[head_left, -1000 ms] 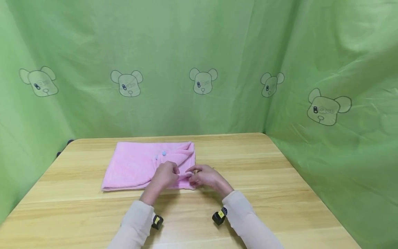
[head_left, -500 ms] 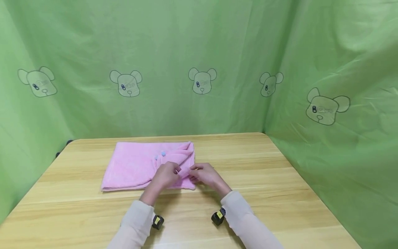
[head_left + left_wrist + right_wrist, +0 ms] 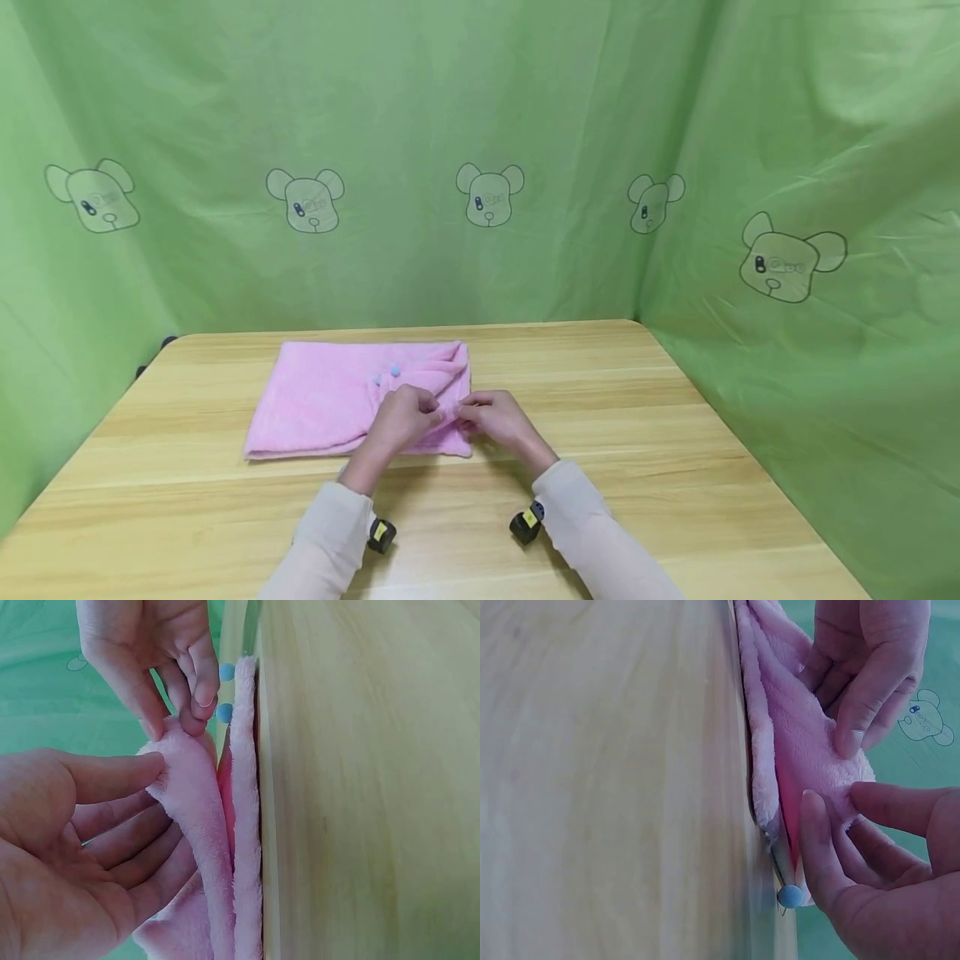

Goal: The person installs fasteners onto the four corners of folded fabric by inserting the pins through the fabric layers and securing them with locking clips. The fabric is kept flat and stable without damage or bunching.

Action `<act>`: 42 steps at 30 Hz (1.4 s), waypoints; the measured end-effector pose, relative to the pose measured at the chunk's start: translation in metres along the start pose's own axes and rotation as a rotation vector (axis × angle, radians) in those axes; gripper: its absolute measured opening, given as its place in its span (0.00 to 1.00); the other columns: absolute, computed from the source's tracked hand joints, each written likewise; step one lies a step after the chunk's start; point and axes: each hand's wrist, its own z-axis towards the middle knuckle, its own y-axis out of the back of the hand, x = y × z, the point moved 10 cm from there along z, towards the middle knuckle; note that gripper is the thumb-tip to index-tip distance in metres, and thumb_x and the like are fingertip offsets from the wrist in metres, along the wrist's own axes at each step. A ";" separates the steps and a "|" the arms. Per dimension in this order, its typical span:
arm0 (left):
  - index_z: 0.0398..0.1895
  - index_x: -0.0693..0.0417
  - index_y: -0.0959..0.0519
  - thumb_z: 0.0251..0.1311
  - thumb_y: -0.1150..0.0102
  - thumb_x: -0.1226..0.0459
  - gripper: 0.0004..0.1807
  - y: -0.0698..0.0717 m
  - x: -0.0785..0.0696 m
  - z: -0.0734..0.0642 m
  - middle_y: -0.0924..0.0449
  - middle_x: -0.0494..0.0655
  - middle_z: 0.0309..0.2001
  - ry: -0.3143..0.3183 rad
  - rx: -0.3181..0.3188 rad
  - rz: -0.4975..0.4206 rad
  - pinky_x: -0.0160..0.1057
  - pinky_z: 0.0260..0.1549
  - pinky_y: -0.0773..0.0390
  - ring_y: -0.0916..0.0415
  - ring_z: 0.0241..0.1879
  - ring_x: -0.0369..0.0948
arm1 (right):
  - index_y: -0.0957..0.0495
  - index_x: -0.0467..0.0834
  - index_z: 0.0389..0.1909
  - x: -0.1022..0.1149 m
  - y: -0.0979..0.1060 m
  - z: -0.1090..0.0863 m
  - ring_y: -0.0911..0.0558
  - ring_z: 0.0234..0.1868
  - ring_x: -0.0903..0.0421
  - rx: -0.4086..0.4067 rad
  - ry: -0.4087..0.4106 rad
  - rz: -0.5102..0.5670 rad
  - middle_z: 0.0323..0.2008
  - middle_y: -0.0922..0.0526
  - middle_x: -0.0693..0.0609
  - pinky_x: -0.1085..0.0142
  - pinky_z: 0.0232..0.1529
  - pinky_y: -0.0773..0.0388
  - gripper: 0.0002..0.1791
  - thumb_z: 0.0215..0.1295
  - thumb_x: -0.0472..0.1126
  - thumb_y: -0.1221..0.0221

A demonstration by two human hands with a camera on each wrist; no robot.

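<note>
A folded pink plush cloth (image 3: 318, 396) lies on the table, with small light-blue balls (image 3: 395, 371) near its right part. My left hand (image 3: 401, 419) pinches a raised flap near the front right corner, its thumb pressing on the plush in the left wrist view. Close beside it, my right hand (image 3: 498, 417) holds the same flap's edge between thumb and fingers. In the right wrist view the lifted flap (image 3: 810, 742) stands apart from the lower layer, and a deeper pink gap shows between them. One blue ball (image 3: 790, 896) sits near the right hand.
The wooden table (image 3: 600, 500) extends to the right and front of the cloth. Green curtains (image 3: 405, 275) printed with bear heads hang behind and at both sides. A black wrist camera (image 3: 381, 536) is strapped under the left sleeve, another black camera (image 3: 527, 523) under the right.
My hands have come slightly closer together and a little farther back at the flap. The flap's edge, earlier stretched between them, now shows less. The rest of the cloth stays put.
</note>
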 end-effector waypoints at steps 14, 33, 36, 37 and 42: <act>0.30 0.56 0.12 0.59 0.31 0.67 0.03 0.005 0.005 -0.001 0.12 0.47 0.28 0.050 -0.009 -0.037 0.40 0.35 0.22 0.24 0.26 0.39 | 0.17 0.29 0.45 0.011 0.037 -0.002 0.14 0.35 0.46 -0.182 0.015 -0.103 0.36 0.13 0.34 0.59 0.41 0.14 0.12 0.71 0.34 0.42; 0.32 0.56 0.12 0.60 0.32 0.66 0.03 0.005 0.010 0.001 0.12 0.48 0.31 0.077 0.004 -0.039 0.43 0.40 0.20 0.22 0.28 0.40 | 0.17 0.42 0.54 0.000 0.028 0.002 0.19 0.36 0.53 -0.063 0.015 -0.607 0.42 0.13 0.43 0.65 0.32 0.22 0.18 0.64 0.34 0.41; 0.32 0.57 0.12 0.59 0.32 0.66 0.03 0.005 0.010 0.001 0.12 0.48 0.31 0.075 0.005 -0.038 0.44 0.40 0.19 0.22 0.29 0.40 | 0.14 0.41 0.44 0.003 0.023 0.000 0.19 0.33 0.55 -0.056 0.035 -0.631 0.36 0.13 0.47 0.65 0.32 0.23 0.11 0.62 0.34 0.39; 0.32 0.57 0.12 0.60 0.32 0.66 0.03 0.005 0.010 0.001 0.12 0.48 0.31 0.077 0.006 -0.039 0.44 0.40 0.20 0.22 0.28 0.40 | 0.14 0.41 0.41 0.004 0.022 -0.001 0.20 0.32 0.56 -0.053 0.039 -0.629 0.34 0.13 0.48 0.66 0.32 0.24 0.09 0.61 0.33 0.38; 0.32 0.57 0.12 0.60 0.32 0.66 0.03 0.005 0.010 0.001 0.12 0.49 0.31 0.078 0.002 -0.034 0.44 0.39 0.19 0.23 0.28 0.40 | 0.17 0.41 0.31 0.001 0.018 -0.004 0.25 0.21 0.60 -0.017 -0.009 -0.567 0.27 0.16 0.51 0.70 0.24 0.29 0.04 0.56 0.31 0.34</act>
